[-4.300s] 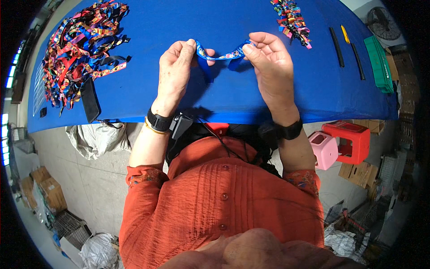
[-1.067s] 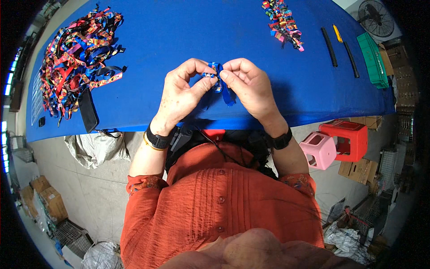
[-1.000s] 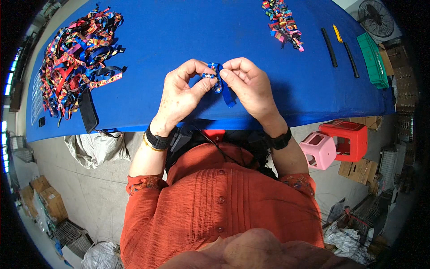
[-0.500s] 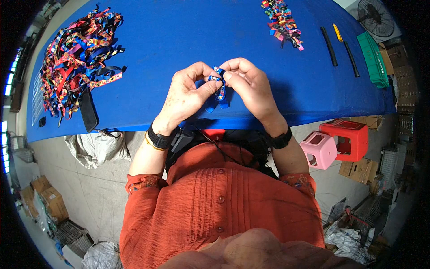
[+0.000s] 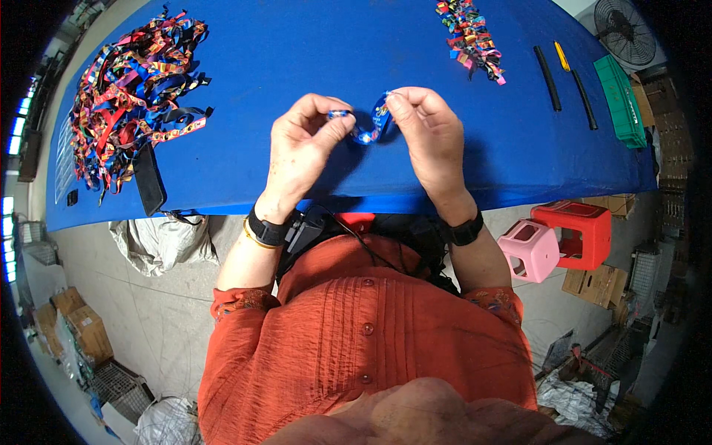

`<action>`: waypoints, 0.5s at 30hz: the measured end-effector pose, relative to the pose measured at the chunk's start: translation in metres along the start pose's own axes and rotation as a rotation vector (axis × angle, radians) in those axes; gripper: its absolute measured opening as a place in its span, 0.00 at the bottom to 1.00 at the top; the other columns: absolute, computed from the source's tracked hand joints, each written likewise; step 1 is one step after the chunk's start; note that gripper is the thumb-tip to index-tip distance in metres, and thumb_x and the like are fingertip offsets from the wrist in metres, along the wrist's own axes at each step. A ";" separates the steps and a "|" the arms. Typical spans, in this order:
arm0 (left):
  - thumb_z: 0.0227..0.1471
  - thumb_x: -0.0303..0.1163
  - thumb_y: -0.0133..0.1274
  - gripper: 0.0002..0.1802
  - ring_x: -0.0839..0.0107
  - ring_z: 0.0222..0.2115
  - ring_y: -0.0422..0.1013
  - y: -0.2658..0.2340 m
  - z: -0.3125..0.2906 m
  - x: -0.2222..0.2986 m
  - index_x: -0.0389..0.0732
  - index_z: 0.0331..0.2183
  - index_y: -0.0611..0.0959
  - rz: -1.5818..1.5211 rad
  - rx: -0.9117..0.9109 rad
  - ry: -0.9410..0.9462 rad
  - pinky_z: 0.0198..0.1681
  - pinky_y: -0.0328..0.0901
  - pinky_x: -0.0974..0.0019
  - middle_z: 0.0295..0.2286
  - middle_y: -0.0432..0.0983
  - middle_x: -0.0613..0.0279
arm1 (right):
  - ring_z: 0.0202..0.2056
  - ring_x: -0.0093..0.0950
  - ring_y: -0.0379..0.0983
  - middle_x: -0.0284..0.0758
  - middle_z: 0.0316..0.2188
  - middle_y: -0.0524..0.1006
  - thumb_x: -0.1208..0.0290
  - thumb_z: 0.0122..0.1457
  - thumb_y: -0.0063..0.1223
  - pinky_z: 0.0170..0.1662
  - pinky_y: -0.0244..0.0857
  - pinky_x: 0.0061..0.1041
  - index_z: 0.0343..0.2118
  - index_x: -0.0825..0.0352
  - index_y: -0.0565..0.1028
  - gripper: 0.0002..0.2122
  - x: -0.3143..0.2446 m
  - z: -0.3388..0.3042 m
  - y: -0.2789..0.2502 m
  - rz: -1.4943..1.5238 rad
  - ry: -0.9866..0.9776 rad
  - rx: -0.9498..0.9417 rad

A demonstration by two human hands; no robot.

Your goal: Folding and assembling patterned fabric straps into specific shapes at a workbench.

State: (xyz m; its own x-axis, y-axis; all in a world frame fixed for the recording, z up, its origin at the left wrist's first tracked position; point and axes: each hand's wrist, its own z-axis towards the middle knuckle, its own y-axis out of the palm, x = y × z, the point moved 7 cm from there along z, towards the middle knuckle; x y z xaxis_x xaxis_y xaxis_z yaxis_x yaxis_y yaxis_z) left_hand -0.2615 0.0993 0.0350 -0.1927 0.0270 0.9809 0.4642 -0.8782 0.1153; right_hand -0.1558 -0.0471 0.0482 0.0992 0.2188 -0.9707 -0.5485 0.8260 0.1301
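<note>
Between my hands, over the blue-covered table [image 5: 297,44], a short blue patterned ribbon [image 5: 368,137] sags in a curve. My left hand [image 5: 305,144] pinches one end of it between thumb and fingers. The other end, with pale print on it, is pinched by my right hand [image 5: 429,137]. To the left lies a big tangled heap of colourful ribbons [image 5: 122,122], mostly red, blue and black. A smaller, neater bunch of ribbon pieces [image 5: 475,44] rests at the far right of my hands.
On the right of the table are two dark rods [image 5: 547,78], a yellow-handled tool [image 5: 562,55] and a green plastic basket [image 5: 619,104]. A black flat object [image 5: 148,182] lies by the heap. Pink [image 5: 530,251] and red stools [image 5: 582,230] stand on the floor.
My hands have moved apart, and the ribbon that was bunched up between them now stretches into an open curve. Each hand keeps its pinch.
</note>
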 end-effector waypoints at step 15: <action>0.65 0.26 0.52 0.04 0.67 0.39 0.80 -0.022 0.003 -0.018 0.40 0.42 0.77 -0.419 0.142 -0.060 0.47 0.73 0.63 0.41 0.83 0.45 | 0.34 0.12 0.70 0.27 0.35 0.79 0.71 0.67 0.57 0.37 0.65 0.13 0.43 0.70 0.78 0.08 -0.010 -0.005 -0.012 0.152 -0.135 0.179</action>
State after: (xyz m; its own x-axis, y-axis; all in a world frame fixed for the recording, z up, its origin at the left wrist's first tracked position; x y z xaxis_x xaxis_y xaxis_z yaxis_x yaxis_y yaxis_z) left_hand -0.2657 0.1196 0.0151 -0.3404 0.3982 0.8518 0.4714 -0.7116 0.5210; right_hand -0.1546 -0.0617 0.0553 0.1436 0.4048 -0.9031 -0.4115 0.8543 0.3176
